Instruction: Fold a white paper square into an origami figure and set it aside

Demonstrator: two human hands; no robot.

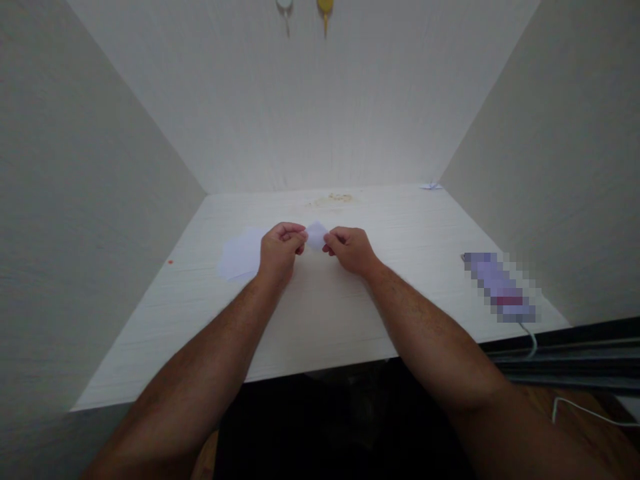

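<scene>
Over the middle of the white desk point(320, 313), a small folded piece of pale lilac paper point(316, 235) is held between both hands. My left hand point(280, 250) pinches its left edge with fingers curled. Its right edge is pinched by my right hand point(350, 248), also curled. More pale lilac paper point(240, 257) lies flat on the desk just left of my left hand, partly hidden behind it.
White walls close in the desk on the left, back and right. A blurred-out object point(500, 287) with a white cable point(530, 340) lies at the right edge. A small paper shape point(431, 186) sits in the far right corner. Two hooks point(325, 8) hang on the back wall.
</scene>
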